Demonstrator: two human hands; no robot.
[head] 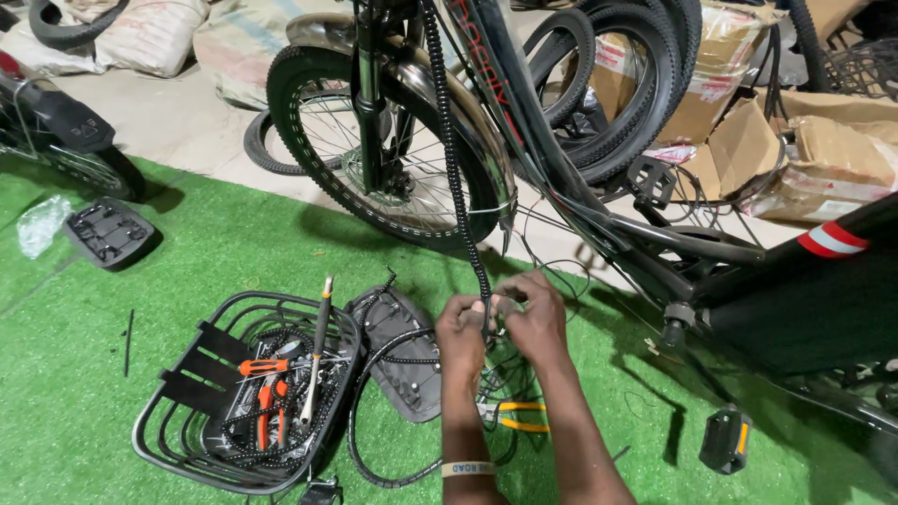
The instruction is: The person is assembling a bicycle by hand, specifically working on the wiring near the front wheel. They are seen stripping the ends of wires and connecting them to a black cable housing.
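Observation:
A black bicycle (599, 187) stands over green artificial turf, its front wheel (374, 140) at upper centre. A black ribbed cable sleeve (454, 159) runs down from the handlebar area to my hands. My left hand (460, 332) and my right hand (535, 318) meet at the sleeve's lower end, fingers pinched on it and on thin black cables there. A pale wristband (468, 468) circles my left forearm. Yellow-handled pliers (519, 416) lie on the turf just under my hands.
A black wire basket (187, 440) at lower left holds orange-handled tools, a screwdriver and coiled cable. A dark padded plate (402, 355) lies beside it. Loose pedal (725, 440) at lower right. Cardboard boxes (804, 159), spare tyres and sacks crowd the back.

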